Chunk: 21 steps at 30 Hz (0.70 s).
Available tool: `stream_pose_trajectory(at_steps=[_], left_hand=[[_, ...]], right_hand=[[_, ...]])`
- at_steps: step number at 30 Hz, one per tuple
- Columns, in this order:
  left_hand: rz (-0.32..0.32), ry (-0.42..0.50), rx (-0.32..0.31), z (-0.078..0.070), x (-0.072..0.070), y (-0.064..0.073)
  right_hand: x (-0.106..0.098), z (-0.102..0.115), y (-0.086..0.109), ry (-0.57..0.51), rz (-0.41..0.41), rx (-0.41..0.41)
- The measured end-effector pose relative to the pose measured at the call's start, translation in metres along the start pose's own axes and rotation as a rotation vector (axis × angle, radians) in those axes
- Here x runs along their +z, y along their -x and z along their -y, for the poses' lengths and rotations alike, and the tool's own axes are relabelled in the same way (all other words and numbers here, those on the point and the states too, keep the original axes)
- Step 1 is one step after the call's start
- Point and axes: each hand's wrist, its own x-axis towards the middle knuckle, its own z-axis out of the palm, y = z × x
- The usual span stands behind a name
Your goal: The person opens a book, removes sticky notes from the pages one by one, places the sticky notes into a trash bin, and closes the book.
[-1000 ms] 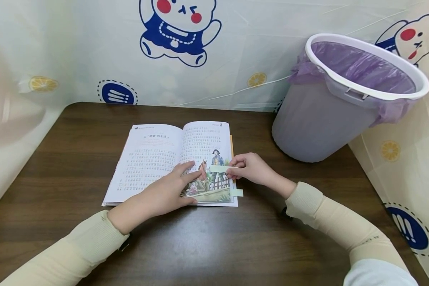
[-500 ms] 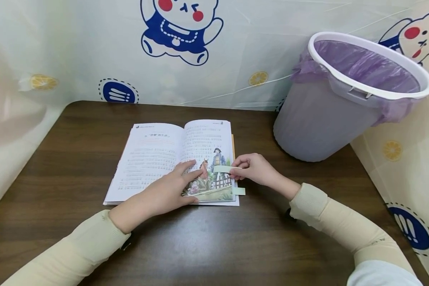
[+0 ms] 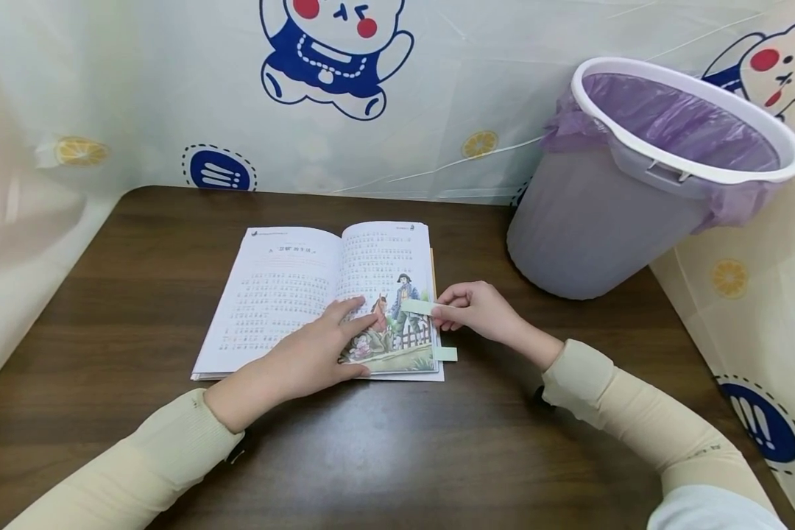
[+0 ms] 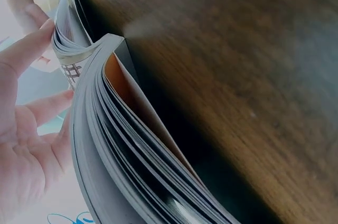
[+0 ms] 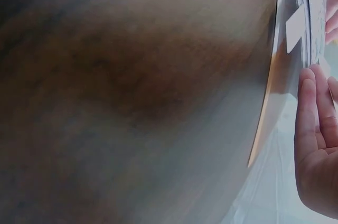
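Note:
An open book (image 3: 285, 276) with printed text lies on the table. On its right page, over the coloured picture, rests my left hand (image 3: 308, 357) with fingers spread. The left wrist view shows the book's page edges (image 4: 119, 134) fanned beside that palm. My right hand (image 3: 480, 313) pinches a pale green paper strip (image 3: 417, 307) between thumb and fingers at the right page's outer edge. Most of the strip lies over the picture, and its right end is hidden by the fingers. A second pale green tab (image 3: 446, 354) sticks out below it from the book's side.
A grey bin (image 3: 573, 221) with a white rim and purple liner stands at the back right. Behind the brown wooden table (image 3: 371, 456) hangs a pale sheet (image 3: 172, 73) with cartoon prints, which also covers both sides.
My right hand has shifted slightly to the right with the paper strip, which now slants a little. My left hand stays on the page. The whole head view has moved slightly.

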Motion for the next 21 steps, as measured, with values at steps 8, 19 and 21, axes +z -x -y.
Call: stream_pose_trajectory(at_steps=[8,19,21], left_hand=[[-0.009,-0.003,0.019,0.001,0.001,0.000],[-0.010,-0.002,0.032,0.002,0.001,0.000],[-0.009,0.001,0.030,0.002,0.001,0.000]], right_hand=[[-0.005,0.013,-0.003,0.054,-0.041,-0.030],[-0.027,0.028,-0.003,0.166,-0.114,-0.070],[-0.032,0.033,-0.003,0.170,-0.128,-0.078]])
